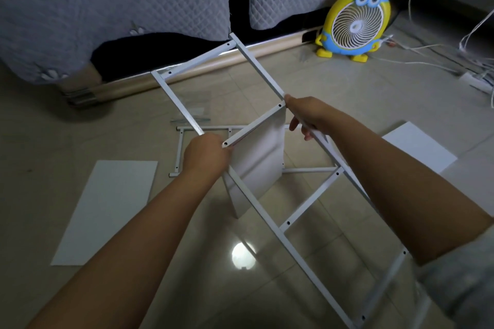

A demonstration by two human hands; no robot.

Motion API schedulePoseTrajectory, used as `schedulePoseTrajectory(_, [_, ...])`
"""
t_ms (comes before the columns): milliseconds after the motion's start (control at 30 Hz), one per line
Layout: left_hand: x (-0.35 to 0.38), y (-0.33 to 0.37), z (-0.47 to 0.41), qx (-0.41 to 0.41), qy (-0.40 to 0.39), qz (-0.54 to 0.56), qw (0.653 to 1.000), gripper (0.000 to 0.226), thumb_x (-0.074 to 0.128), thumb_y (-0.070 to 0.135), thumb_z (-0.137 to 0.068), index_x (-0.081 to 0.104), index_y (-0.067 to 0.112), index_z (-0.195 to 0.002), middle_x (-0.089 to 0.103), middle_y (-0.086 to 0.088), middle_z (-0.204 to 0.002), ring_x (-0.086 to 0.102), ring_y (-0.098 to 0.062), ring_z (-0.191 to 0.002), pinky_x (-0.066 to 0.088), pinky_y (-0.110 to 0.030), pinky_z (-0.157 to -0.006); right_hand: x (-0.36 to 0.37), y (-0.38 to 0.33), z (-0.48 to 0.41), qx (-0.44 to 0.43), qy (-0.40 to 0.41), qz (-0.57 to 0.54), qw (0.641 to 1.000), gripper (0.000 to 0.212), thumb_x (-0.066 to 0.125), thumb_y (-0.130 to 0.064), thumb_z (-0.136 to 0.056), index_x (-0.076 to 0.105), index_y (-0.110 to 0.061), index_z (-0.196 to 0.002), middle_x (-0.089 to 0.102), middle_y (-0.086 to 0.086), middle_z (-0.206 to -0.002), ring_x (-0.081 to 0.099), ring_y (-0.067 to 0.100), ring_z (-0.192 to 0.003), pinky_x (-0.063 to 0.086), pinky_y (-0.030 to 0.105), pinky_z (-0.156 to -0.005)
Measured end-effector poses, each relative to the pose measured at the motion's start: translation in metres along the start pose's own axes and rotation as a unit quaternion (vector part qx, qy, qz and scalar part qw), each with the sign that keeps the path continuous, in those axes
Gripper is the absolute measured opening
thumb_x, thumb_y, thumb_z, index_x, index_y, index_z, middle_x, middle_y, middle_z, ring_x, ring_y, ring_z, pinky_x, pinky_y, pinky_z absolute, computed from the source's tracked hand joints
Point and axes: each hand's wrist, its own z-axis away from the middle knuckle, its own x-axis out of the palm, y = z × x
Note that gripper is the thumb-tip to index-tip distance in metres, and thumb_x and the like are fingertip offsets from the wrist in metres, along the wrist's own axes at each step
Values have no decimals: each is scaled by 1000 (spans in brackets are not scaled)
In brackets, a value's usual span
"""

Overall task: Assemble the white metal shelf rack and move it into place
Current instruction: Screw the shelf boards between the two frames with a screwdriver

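I hold a white metal ladder-shaped side frame tilted above the floor, its crossbars dotted with screw holes. My left hand grips its left rail near the middle crossbar. My right hand grips the right rail at the other end of that crossbar. A white shelf panel hangs or leans under the middle crossbar, between my hands. A second white frame lies flat on the floor behind it, partly hidden.
Two more white panels lie on the tiled floor, one at the left and one at the right. A clear plastic bag lies beyond the frame. A yellow fan, cables and a quilt-covered bed border the far side.
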Motion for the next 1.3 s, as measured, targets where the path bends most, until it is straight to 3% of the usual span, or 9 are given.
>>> schedulePoseTrajectory(100, [-4,1,-2,-10,-31,16,999,24,52,26,-93,66,7,-86,60,-11,-79,63,-29,-83,42,-29,-66,0,-1,-8,22,-9,-47,999,51,37,-47,-95,47,-5,-121,61,9,-76,39,17,-49,40,23,-49])
schedulePoseTrajectory(233, [-9,4,-3,-40,-77,59,995,29,55,28,-91,59,9,-70,57,-7,-64,58,-26,-64,50,-31,-70,2,-10,-14,46,41,-27,998,35,45,-42,-93,55,-8,-92,59,5,-67,42,15,-47,35,18,-48])
schedulePoseTrajectory(367, [-11,6,-4,-90,-108,186,972,29,60,19,-90,55,6,-64,56,-11,-60,59,-28,-61,56,-39,-77,2,-18,-19,63,54,-32,996,38,48,-34,-95,48,-8,-66,56,3,-40,44,7,-22,30,5,-31])
schedulePoseTrajectory(533, [-11,1,-3,-101,-109,269,952,26,64,10,-86,55,3,-63,54,-12,-58,55,-22,-52,56,-34,-63,3,-18,-18,78,37,-23,996,36,46,-35,-95,47,-12,-68,54,-1,-64,46,5,-23,29,8,-34])
schedulePoseTrajectory(733, [-7,0,-4,-82,-114,260,955,26,59,14,-90,55,7,-65,55,-11,-63,56,-21,-56,55,-34,-65,2,-15,-14,83,45,-25,995,35,44,-34,-96,49,-12,-69,55,-6,-68,49,8,-37,28,4,-34])
schedulePoseTrajectory(833, [-5,1,-3,-61,-102,201,972,21,57,17,-91,59,6,-73,57,-9,-64,59,-21,-58,56,-32,-64,2,-12,-14,80,59,-26,995,33,45,-33,-96,50,-13,-69,57,-7,-66,45,4,-24,29,5,-36])
schedulePoseTrajectory(967, [-1,5,-4,-35,-86,90,992,18,58,19,-89,65,3,-84,63,-8,-67,67,-26,-72,56,-32,-75,-4,-5,-10,84,61,-61,993,32,50,-31,-94,54,-13,-67,60,-7,-62,47,6,-30,29,6,-36])
schedulePoseTrajectory(1100, [1,8,-5,-35,-58,33,997,20,53,13,-90,64,-2,-98,67,-17,-96,66,-29,-88,54,-32,-77,-2,-1,-10,78,68,-92,990,32,51,-30,-93,55,-10,-68,62,-3,-63,46,11,-32,30,7,-37])
schedulePoseTrajectory(1300, [-3,1,1,-30,-8,164,986,33,49,23,-93,61,6,-67,63,-10,-65,65,-26,-73,50,-26,-76,1,-7,-11,87,77,-56,992,34,49,-30,-94,52,-9,-68,60,-3,-67,44,13,-46,29,8,-37])
